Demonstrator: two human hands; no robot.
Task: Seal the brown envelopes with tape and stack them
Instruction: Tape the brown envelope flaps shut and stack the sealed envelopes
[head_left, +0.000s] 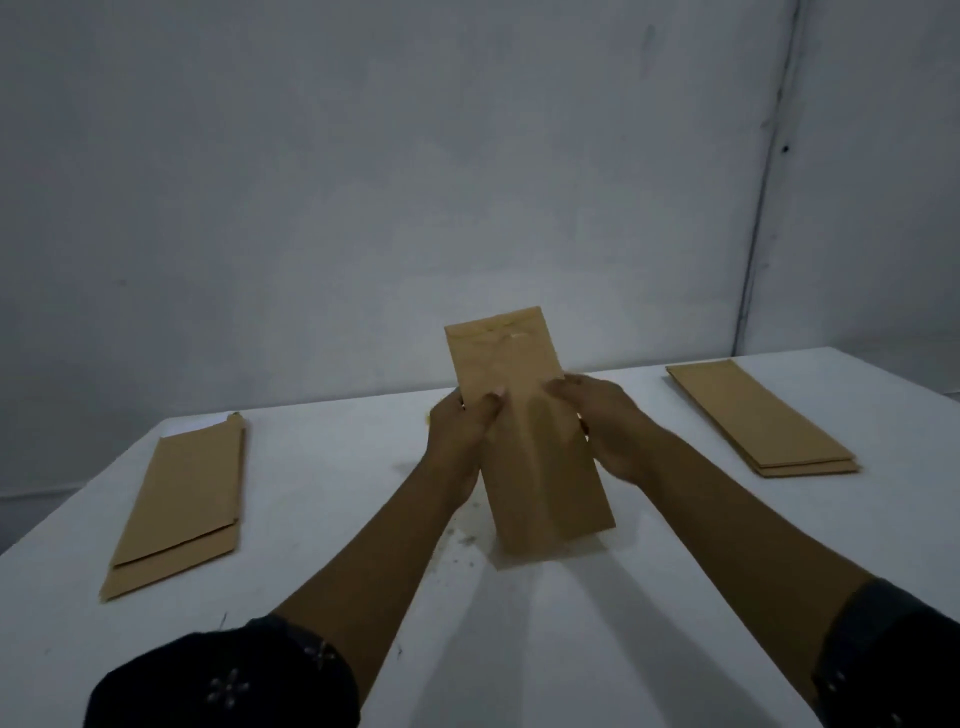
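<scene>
White table is sitting by a grey wall | left hand and right hand are both pinching one brown envelope, holding it up over the middle | envelope piles are lying at the left and right

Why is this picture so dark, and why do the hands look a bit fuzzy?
In the head view the room is dimly lit, so the wall looks grey and the white table dull; the arms cast soft shadows on it. The left hand, right hand and held envelope are slightly blurred. The wide lens bends the table's edges.
</scene>
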